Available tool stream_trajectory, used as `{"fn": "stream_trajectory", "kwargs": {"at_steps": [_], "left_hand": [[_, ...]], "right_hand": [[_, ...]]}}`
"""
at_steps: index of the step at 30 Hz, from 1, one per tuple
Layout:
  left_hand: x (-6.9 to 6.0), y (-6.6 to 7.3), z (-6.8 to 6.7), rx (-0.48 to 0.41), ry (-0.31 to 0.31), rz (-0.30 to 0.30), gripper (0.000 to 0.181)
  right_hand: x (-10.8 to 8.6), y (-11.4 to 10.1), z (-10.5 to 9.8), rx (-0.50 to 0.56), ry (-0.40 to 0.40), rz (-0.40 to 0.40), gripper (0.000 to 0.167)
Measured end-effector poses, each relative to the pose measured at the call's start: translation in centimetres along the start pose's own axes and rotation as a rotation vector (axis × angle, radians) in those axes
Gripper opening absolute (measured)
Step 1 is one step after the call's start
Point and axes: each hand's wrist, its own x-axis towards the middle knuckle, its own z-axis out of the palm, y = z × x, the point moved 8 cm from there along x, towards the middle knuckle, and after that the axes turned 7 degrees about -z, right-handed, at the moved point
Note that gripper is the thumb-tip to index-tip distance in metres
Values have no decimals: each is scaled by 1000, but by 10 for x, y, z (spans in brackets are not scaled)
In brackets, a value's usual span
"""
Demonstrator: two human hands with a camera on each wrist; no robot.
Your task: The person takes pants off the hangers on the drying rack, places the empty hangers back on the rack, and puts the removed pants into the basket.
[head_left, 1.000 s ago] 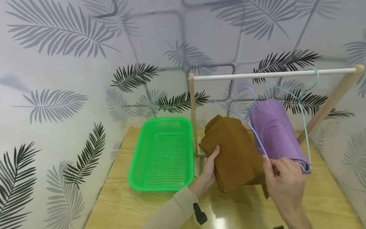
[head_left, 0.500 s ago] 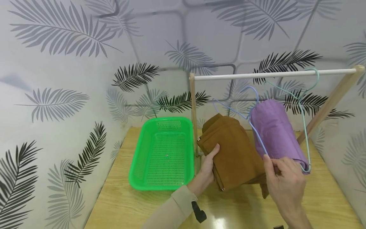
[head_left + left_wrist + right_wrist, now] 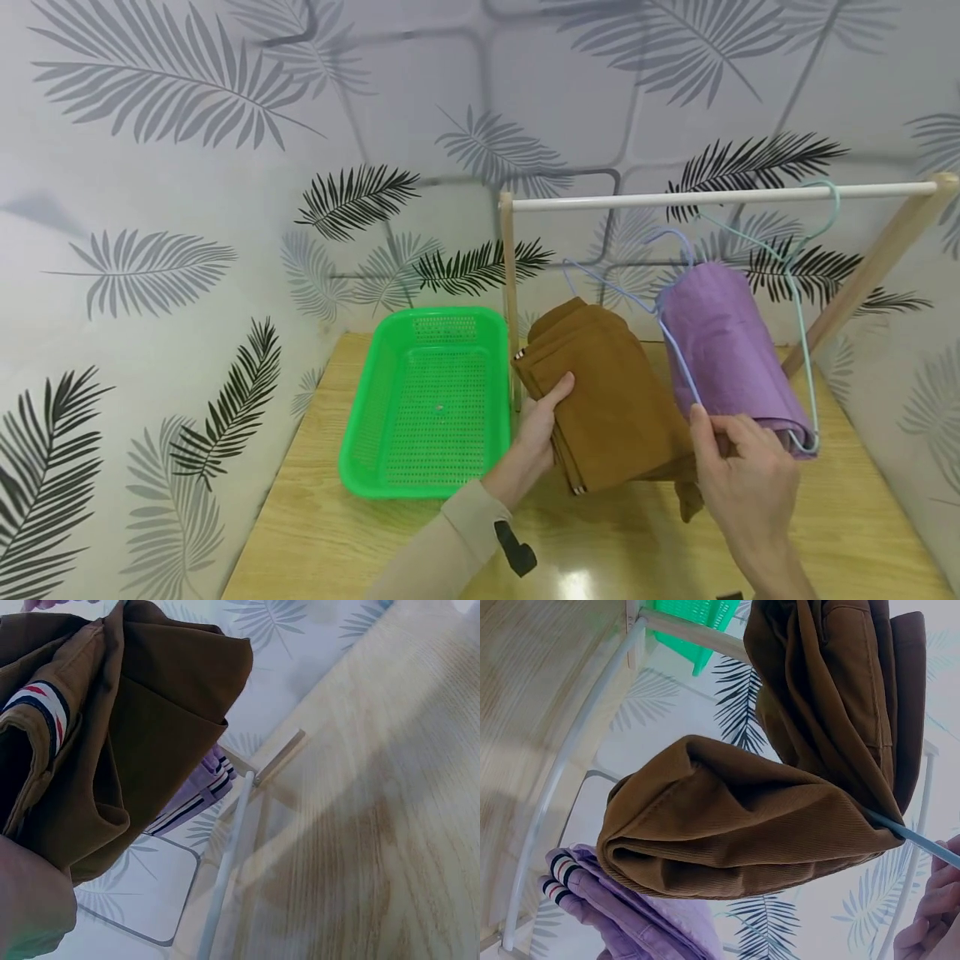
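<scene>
1. Your left hand (image 3: pixel 531 429) grips the left edge of the folded brown cloth garment (image 3: pixel 611 396), thumb on top, fingers hidden beneath it.
2. Your right hand (image 3: pixel 753 475) pinches the right end of the slim light-blue hanger (image 3: pixel 680 358), whose lower bar runs into the brown garment's fold.
3. The brown garment is thus between your hands, above the pale wood-grain table (image 3: pixel 315 533).
4. Just beyond your right hand, a folded purple cloth garment (image 3: pixel 731 358) hangs on a mint-green hanger (image 3: pixel 798 308), hooked over the round white rail (image 3: pixel 637 202).
5. To the left sits a green perforated plastic basket (image 3: pixel 420 492).
</scene>
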Motion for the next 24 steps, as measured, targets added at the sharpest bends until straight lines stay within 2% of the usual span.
{"fn": "stream_trajectory", "kwargs": {"at_steps": [3, 9, 16, 20, 24], "left_hand": [[-1, 5, 1, -3, 3, 14, 50], [-1, 15, 1, -3, -6, 53, 41], [-4, 32, 5, 18, -76, 97, 42], [-8, 37, 6, 26, -87, 93, 41], [-10, 41, 7, 41, -73, 89, 40]], "right_hand": [[0, 1, 1, 20, -29, 16, 23], [-2, 4, 6, 52, -125, 39, 36], [-4, 4, 9, 31, -138, 37, 59], [-4, 1, 11, -25, -140, 0, 66], [-3, -2, 12, -33, -115, -42, 66]]}}
